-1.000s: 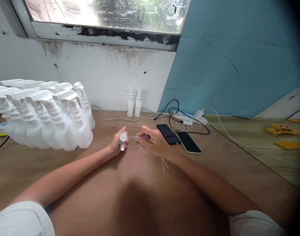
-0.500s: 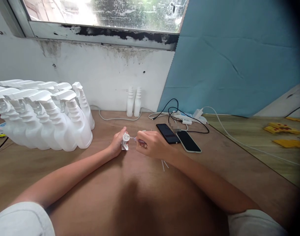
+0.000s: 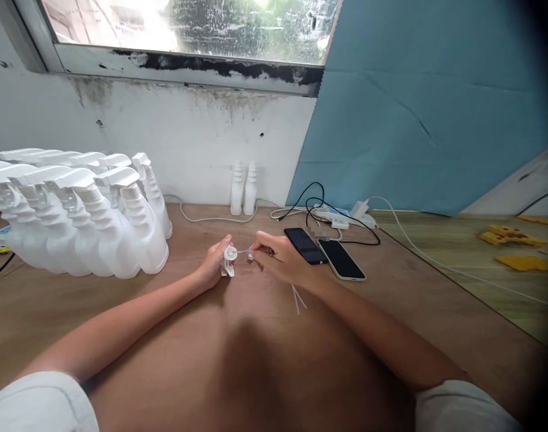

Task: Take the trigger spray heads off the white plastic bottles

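Two hands: both bare, working close together over the middle of the tabletop (image 3: 166,348).
Left hand (image 3: 214,261): closed around a white trigger-sprayer head (image 3: 229,254), its round face showing upward and its trigger toward the person.
Right hand (image 3: 276,255): pinched narrow on a slim screwdriver-like tool (image 3: 249,254), whose thin shaft points at the sprayer head's round face; whether the tip touches, I can't tell from here.
White tubes (image 3: 295,300): two thin ones lie in a narrow V, just below the right wrist.
Phones: a black smartphone (image 3: 304,245) and a pale-edged smartphone (image 3: 341,260) lie side by side, just past the right hand.
Spray bottles (image 3: 112,240): white, upright, packed in rows at the left, trigger heads on.
Narrow white bottles (image 3: 237,191): a pair, standing by the wall beneath the window (image 3: 256,30).
Power strip (image 3: 366,219): behind the phones, among black and white cables.
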Motion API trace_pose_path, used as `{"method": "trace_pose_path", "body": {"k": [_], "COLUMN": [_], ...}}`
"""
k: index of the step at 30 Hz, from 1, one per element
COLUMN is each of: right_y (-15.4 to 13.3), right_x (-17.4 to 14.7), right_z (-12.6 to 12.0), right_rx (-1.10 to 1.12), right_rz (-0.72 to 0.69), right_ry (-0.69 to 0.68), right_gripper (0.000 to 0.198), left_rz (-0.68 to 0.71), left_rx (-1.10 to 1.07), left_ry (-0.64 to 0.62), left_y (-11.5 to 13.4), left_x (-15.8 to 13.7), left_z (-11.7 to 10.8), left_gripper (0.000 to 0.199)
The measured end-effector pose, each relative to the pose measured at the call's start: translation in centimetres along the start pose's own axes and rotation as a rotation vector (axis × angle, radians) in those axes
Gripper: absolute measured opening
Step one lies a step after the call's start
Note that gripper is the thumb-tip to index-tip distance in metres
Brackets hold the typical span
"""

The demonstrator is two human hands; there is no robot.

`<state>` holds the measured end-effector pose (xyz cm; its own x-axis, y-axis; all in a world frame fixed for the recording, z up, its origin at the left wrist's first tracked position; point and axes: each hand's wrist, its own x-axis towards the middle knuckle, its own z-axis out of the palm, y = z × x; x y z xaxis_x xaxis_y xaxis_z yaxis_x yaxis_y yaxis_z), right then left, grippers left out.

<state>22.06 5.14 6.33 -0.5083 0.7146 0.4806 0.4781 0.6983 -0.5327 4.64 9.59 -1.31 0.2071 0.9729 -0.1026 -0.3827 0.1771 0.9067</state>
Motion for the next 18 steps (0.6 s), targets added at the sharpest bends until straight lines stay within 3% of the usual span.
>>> {"method": "trace_pose_path", "body": {"k": [6, 18], "right_y": [1.0, 1.7], "right_x": [0.0, -0.4], "right_z": [0.4, 1.3], "right_rx": [0.138, -0.013], "right_rz": [0.059, -0.200], "right_ry": [0.080, 0.112], "right_gripper": [0.010, 0.022], "left_rz": [-0.002, -0.003], "left_rx": [0.009, 0.003], "left_ry": [-0.002, -0.015], "left_y": [0.1, -0.1], "left_x": [0.0, 0.1], "left_z": [0.0, -0.1], "left_gripper": [0.043, 0.045]}}
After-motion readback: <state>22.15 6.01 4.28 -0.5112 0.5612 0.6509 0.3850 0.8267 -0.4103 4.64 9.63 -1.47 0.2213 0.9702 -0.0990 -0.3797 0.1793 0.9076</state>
